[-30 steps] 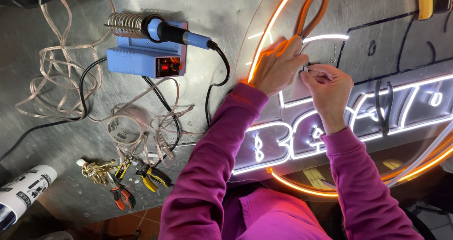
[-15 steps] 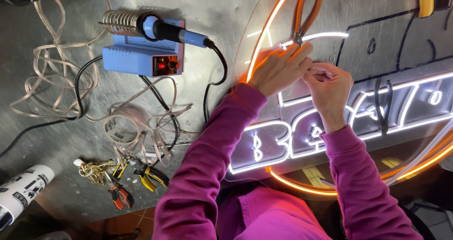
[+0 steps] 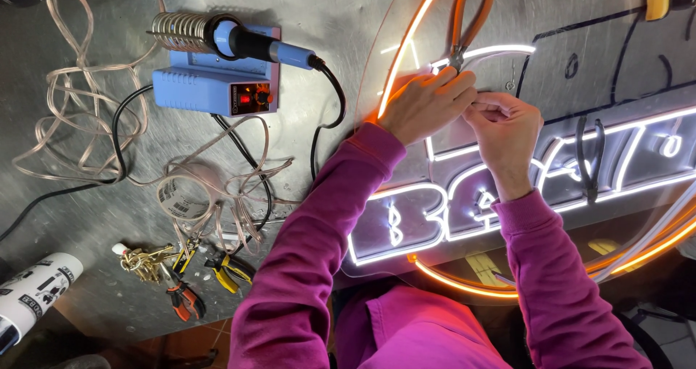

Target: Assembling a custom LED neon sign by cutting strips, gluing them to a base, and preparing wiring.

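Under your hands lies a round clear acrylic neon sign (image 3: 580, 188), rimmed with a glowing orange tube and carrying white glowing block letters on a dark band; both your hands rest on its upper-left part. On the tabletop to your left, the blue soldering station box (image 3: 214, 90) shows a small red-lit display (image 3: 246, 98) on its front face. A white printed label (image 3: 177, 198) sits among the clear wire coils. At the lower-left edge lies a white cylinder with black printed label (image 3: 32, 296).
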